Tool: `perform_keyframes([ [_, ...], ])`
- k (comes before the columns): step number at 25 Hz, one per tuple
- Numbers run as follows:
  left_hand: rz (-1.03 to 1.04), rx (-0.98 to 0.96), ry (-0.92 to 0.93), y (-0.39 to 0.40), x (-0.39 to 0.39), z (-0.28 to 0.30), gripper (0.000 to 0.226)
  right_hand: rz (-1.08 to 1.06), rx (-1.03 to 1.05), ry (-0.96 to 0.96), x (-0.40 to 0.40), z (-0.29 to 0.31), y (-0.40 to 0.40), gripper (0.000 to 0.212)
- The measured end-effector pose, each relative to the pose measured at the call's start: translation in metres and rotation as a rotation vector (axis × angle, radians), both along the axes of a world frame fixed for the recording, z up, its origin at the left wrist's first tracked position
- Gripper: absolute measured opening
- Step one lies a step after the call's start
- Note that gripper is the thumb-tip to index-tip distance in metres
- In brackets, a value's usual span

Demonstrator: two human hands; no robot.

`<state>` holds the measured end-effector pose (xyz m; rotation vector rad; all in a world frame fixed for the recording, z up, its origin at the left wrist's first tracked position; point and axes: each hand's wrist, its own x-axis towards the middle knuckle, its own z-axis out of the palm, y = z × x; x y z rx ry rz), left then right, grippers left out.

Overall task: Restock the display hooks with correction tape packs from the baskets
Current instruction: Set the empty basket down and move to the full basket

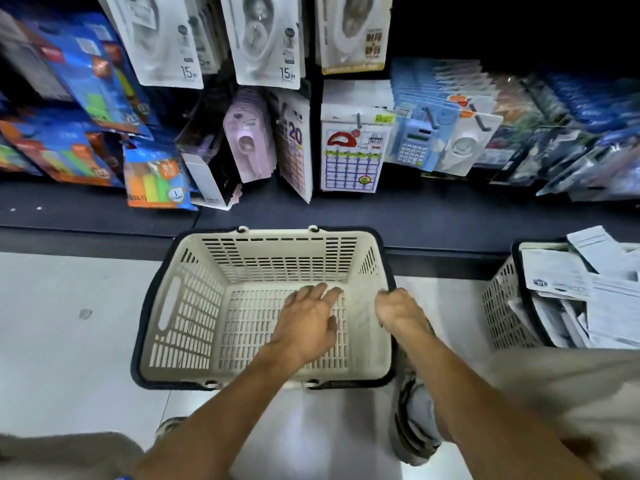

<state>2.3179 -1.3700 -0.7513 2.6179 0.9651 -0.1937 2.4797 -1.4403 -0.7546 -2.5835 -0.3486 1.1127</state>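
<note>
Left hand [306,318] reached down into the cream basket [180,327], fingers spread and relaxed over the slotted floor, gripping nothing. Right hand [398,308] curled over the basket's right rim, fingers hooked on the dark edge band and clamped to it. Could not tell whether the left fingertips touched the floor or only hovered above it.

Cream basket on the pale floor [69,323], just before the dark base ledge [433,216] of the display; perforated walls, navy rim, handles folded down, nothing lying inside. Grey shoe [414,420] beside its near right corner.

Second basket [502,306] to the right, of the same slotted cream make, piled above its rim with flat white packs [568,282], printed backs turned up, overlapping at all angles. Print too small to read.

Farther back, on the hooks above the ledge: white correction tape packs [266,39] hanging in rows, each a white card with a clear blister over a rounded dispenser, marked "15m" near the bottom. Below these, a lilac dispenser pack [247,136], a label sheet pack [351,157], a blue calculator pack [415,140]. To the left, highlighter packs [157,181] in blue and orange card. Right-hand rows blurred.
</note>
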Motion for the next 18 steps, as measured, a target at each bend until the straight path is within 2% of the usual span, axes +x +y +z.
perform_keyframes([
  [1,0.086,0.017,-0.014,0.010,-0.011,0.004,0.065,0.003,0.095,0.140,-0.015,-0.001,0.009,0.051],
  [3,0.240,0.047,-0.038,0.030,-0.033,0.013,0.068,-0.092,0.358,0.674,-0.050,0.002,0.026,0.061],
  [4,0.310,0.053,-0.056,0.037,-0.044,0.017,0.069,-0.124,0.435,0.825,-0.063,0.002,0.032,0.064],
  [5,0.361,0.047,-0.077,0.042,-0.052,0.021,0.069,-0.131,0.467,0.860,-0.072,0.001,0.036,0.065],
  [8,0.379,0.031,-0.085,0.041,-0.061,0.029,0.066,-0.030,0.376,0.631,-0.074,-0.006,0.032,0.054],
  [11,0.287,-0.023,-0.052,0.023,-0.051,0.035,0.063,0.011,0.339,0.497,-0.047,-0.004,0.005,0.037],
  [15,0.148,-0.102,-0.010,-0.016,-0.008,0.049,0.062,-0.099,0.379,0.305,0.002,0.012,-0.051,0.007],
  [18,0.020,-0.129,-0.039,-0.056,0.035,0.063,0.063,-0.191,0.407,0.174,0.033,0.028,-0.109,0.008],
])
